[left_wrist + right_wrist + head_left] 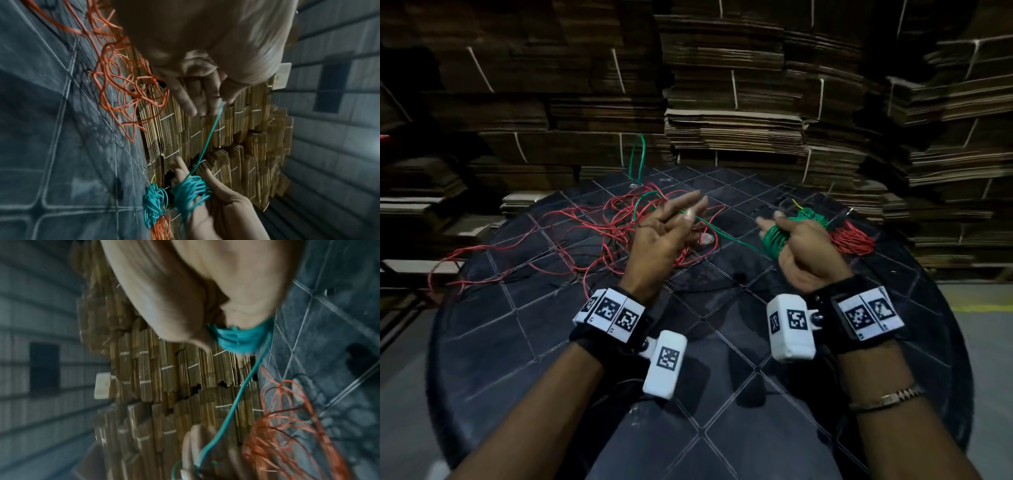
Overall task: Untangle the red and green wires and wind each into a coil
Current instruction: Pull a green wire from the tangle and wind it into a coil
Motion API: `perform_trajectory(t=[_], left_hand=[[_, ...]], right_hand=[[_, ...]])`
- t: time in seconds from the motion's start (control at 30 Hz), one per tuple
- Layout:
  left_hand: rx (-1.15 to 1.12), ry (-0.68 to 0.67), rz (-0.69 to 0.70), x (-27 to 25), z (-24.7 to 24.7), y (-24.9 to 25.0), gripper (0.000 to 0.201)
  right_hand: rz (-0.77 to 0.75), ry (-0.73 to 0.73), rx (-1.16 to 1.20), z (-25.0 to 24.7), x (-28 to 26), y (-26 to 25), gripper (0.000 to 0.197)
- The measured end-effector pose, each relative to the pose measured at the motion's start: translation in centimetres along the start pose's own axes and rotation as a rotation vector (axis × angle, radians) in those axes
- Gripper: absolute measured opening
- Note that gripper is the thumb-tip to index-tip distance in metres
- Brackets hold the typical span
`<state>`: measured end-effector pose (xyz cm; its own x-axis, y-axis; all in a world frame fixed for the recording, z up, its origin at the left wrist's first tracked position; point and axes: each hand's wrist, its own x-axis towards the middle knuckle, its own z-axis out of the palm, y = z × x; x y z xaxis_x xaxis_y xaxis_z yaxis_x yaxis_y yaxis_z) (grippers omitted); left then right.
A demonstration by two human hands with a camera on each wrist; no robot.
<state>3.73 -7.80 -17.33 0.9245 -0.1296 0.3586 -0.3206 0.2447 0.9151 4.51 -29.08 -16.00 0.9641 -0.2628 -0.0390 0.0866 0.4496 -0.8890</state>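
Note:
My right hand (774, 224) is held over the table's right side with a green wire coil (774, 241) wound round its fingers; the thumb rests on top. One taut green strand (726, 233) runs from the coil to my left hand (692, 209), whose thumb and straight fingers pinch it. In the left wrist view the strand (207, 139) reaches the fingertips (213, 104). Beyond my left hand the green wire loops through the loose red wire (585, 233) sprawled over the table's left and middle. The right wrist view shows the coil (236, 339), blurred.
A round black table (722, 342) with a scored grid carries everything. On its right side lie a small red coil (854, 241) and a green bundle (812, 216). Tall stacks of flattened cardboard (722, 102) stand close behind the table.

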Motion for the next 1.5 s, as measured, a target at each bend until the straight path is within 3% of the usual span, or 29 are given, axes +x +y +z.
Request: perform_trajectory(t=[0.17, 0.3, 0.4, 0.53, 0.67, 0.73, 0.83, 0.97, 1.13, 1.27, 1.4, 1.5], left_hand=[[-0.041, 0.000, 0.062, 0.4, -0.5, -0.4, 0.038], [-0.035, 0.015, 0.028, 0.8, -1.1, -1.1, 0.052], [-0.005, 0.079, -0.023, 1.2, -1.4, -1.7, 0.041], [-0.022, 0.132, -0.097, 1.7, -1.8, -1.9, 0.049], [-0.059, 0.215, -0.145, 1.9, -2.4, -1.8, 0.060], [-0.124, 0.332, -0.177, 2.2, -3.6, -1.7, 0.062], [-0.147, 0.410, -0.207, 2.8, -5.5, -2.0, 0.063], [-0.090, 0.251, -0.197, 2.6, -4.8, -1.4, 0.059], [0.015, 0.114, -0.069, 1.1, -2.7, 1.3, 0.042], [0.067, -0.001, -0.049, -0.2, -1.3, 2.5, 0.034], [0.158, -0.246, -0.138, -1.0, 0.6, 1.7, 0.047], [0.161, -0.361, -0.284, -1.0, 1.4, 0.1, 0.061]], right_hand=[[0.251, -0.365, -0.288, 1.9, -3.1, 1.5, 0.020], [0.285, -0.705, -0.523, 2.9, -4.8, 1.7, 0.049], [0.292, -0.748, -0.591, 3.2, -5.4, 1.4, 0.066], [0.338, -0.812, -0.539, 2.5, -5.7, 0.6, 0.053], [0.284, -0.792, -0.352, 1.0, -6.3, -1.6, 0.049], [0.223, -0.692, -0.191, -0.5, -6.1, -3.0, 0.060], [0.180, -0.778, 0.090, -2.4, -4.8, -4.9, 0.080], [0.154, -0.519, 0.018, -2.1, -3.0, -4.6, 0.066], [0.203, -0.461, -0.221, -1.0, -2.6, -2.6, 0.058], [0.233, -0.503, -0.288, -0.6, -3.3, -2.7, 0.059], [0.310, -0.635, -0.400, 0.9, -4.2, -1.7, 0.059], [0.402, -0.763, -0.459, 1.9, -4.4, 0.0, 0.068]])
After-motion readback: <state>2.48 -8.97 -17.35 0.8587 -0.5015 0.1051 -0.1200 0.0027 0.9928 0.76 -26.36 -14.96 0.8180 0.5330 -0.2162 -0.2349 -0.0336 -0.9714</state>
